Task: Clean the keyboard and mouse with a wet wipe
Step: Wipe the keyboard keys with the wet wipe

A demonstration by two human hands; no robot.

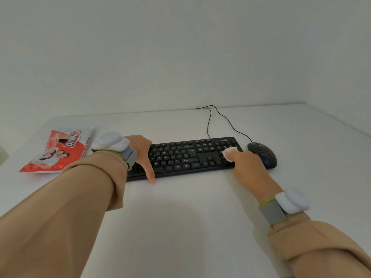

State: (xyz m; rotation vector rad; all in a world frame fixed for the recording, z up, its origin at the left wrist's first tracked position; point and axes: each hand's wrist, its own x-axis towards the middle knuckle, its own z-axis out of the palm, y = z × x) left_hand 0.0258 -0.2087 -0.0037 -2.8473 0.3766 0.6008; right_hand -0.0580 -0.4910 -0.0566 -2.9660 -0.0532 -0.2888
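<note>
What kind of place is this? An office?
Probably a computer desk, at home or in an office. A black keyboard and a wired mouse sit on a plain white table by a bare wall, and the right hand holds a wet wipe on the keys.

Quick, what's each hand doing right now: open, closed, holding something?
Left hand: open, resting on the keyboard's left end.
Right hand: holds the wet wipe, pressing it on the keyboard's right end.
</note>
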